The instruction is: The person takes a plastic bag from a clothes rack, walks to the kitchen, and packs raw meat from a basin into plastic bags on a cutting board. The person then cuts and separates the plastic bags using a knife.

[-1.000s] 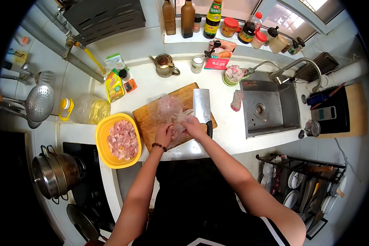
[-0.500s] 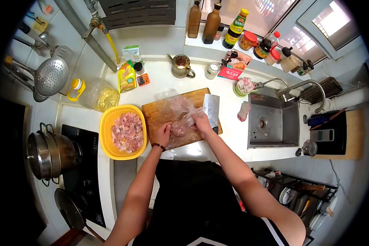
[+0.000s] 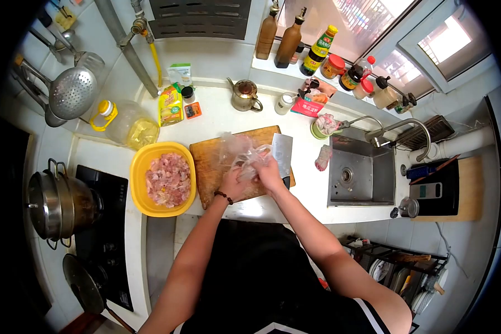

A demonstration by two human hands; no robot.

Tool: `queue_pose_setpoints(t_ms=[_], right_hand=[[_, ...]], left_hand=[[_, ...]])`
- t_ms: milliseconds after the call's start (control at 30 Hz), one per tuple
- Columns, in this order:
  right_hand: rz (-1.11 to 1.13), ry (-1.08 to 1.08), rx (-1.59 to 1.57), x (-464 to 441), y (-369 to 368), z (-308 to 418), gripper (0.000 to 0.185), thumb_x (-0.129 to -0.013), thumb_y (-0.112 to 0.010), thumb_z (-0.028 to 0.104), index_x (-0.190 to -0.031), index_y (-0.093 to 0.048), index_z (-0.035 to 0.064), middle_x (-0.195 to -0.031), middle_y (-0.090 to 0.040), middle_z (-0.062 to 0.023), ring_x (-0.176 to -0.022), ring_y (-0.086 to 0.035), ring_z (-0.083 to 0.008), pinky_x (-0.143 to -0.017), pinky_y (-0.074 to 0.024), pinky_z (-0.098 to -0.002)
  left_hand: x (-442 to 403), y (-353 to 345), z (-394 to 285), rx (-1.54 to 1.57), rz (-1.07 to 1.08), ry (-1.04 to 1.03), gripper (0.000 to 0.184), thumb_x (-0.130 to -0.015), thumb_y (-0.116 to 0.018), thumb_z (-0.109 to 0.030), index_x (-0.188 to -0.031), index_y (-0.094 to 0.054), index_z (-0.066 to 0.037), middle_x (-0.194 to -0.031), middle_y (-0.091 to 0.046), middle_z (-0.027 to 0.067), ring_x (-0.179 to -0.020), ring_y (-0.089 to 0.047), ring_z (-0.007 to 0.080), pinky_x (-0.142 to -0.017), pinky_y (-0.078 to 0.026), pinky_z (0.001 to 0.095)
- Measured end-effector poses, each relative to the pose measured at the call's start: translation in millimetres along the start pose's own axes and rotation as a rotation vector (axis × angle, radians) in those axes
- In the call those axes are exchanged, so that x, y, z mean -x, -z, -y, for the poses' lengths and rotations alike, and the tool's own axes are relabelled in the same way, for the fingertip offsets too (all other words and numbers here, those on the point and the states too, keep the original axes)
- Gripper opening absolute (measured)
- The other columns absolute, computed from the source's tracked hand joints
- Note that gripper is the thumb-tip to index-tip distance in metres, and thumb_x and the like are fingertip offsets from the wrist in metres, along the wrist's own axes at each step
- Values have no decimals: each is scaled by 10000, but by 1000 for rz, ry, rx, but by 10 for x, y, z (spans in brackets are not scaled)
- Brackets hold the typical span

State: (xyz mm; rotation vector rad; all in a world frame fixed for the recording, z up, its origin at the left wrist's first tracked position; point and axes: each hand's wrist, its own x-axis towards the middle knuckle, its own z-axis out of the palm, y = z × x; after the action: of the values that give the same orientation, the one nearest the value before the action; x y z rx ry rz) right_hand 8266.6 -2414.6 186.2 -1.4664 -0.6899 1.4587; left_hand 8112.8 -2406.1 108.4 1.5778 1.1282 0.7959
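A wooden cutting board lies on the counter with a clear plastic bag over it. My left hand is closed on the lower part of the bag, and a dark beaded bracelet circles that wrist. Just to its right, my right hand grips the gathered plastic. What is inside the bag is mostly covered by my hands. The cleaver rests on the right side of the board, its handle partly hidden behind my right hand. Left of the board stands a yellow basin holding cut raw meat.
An oil jug, seasoning packets and a metal teapot stand behind. To the right are a jar, a rolled cloth and the sink. A stove with a steamer pot is at far left.
The view has shifted. My left hand has moved up and right, closer to my right hand, and the bag is bunched more tightly between them.
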Motion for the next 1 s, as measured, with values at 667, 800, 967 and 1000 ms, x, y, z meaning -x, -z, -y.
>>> queue_pose_setpoints(t_ms=[667, 800, 967, 1000], right_hand=[[-448, 148, 637, 20, 924, -829, 979, -769, -866, 408, -1462, -373, -77, -1078, -694, -288, -1018, -696, -428, -890, -547, -481], [-721, 156, 962, 584, 1082, -870, 879, -780, -859, 420, -1380, -448, -75, -1125, -682, -285, -1057, -687, -411, -906, -542, -459], [-403, -181, 739, 756, 1268, -1275, 652, -804, -850, 435, -1151, -560, -34, -952, -731, -225, -930, -719, -413, -836, -579, -471], [-423, -90, 777, 709, 1247, -1375, 536, -835, -837, 367, -1089, -582, -31, -826, -728, -205, -765, -744, -366, -704, -601, -437]], left_hand=[[225, 89, 239, -855, 194, -389, 370, -914, -706, -310, -1229, -657, -123, -1214, -667, 73, -1161, -588, 265, -982, -426, 462], [202, 4, 436, -820, 117, -536, 316, -916, -692, -241, -1205, -679, -113, -1088, -709, 57, -1079, -609, 263, -964, -431, 440], [94, -129, 104, -868, 141, -282, 337, -932, -680, -236, -1239, -654, -98, -996, -726, 125, -1034, -640, 299, -950, -449, 463], [53, -125, -6, -865, 192, -139, 359, -932, -683, -248, -1253, -644, -92, -979, -727, 149, -1034, -650, 317, -942, -461, 478]])
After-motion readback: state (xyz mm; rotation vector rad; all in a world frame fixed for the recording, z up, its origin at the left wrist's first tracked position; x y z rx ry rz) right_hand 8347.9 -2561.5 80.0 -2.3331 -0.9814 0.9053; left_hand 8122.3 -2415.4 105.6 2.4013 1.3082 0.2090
